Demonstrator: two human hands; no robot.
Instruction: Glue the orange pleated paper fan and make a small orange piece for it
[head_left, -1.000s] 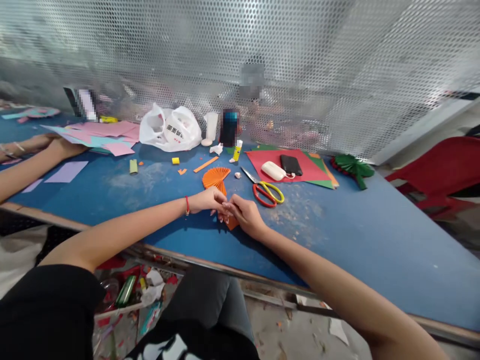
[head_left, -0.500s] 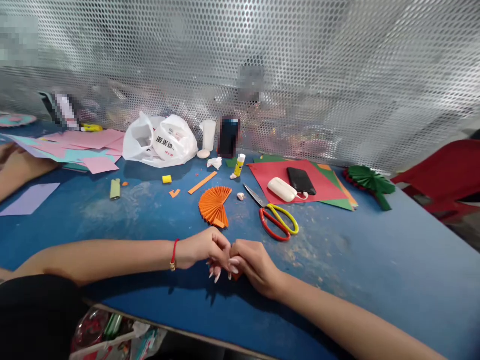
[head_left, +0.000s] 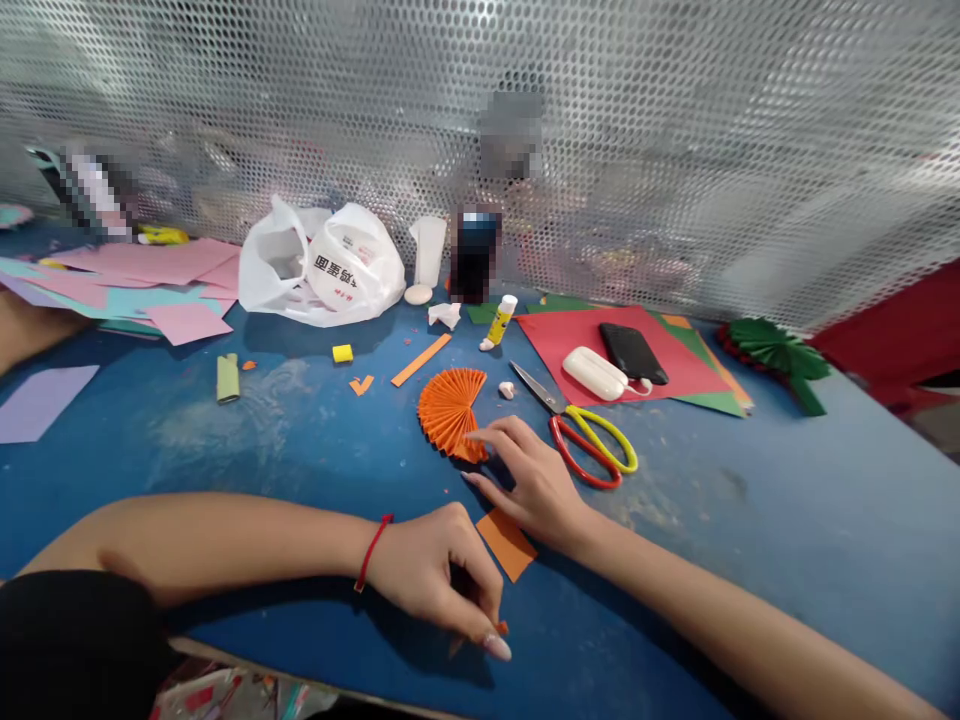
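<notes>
My left hand (head_left: 442, 570), with a red cord bracelet at the wrist, is pinched near the table's front edge. A small scrap of orange paper (head_left: 502, 628) pokes out at its fingertips. Stretched toward the pleated orange paper fan (head_left: 453, 412), my right hand (head_left: 536, 480) has its fingers apart; the index fingertip meets the fan's lower right end. A flat orange paper piece (head_left: 508, 545) lies on the table, partly under the right hand. Just right of that hand are scissors (head_left: 574, 425) with one red and one yellow handle, blades partly apart.
A glue stick (head_left: 500, 322), an orange strip (head_left: 421, 360) and a yellow cap (head_left: 342, 353) lie beyond the fan. Red paper (head_left: 555, 330) bears a white case and a black device. A white plastic bag (head_left: 352, 270) stands at back. Another person's arm (head_left: 34, 325) is at left.
My hands have parted. The left has come down toward the table edge, and the right has reached forward to the fan. The flat orange piece now shows on the table.
</notes>
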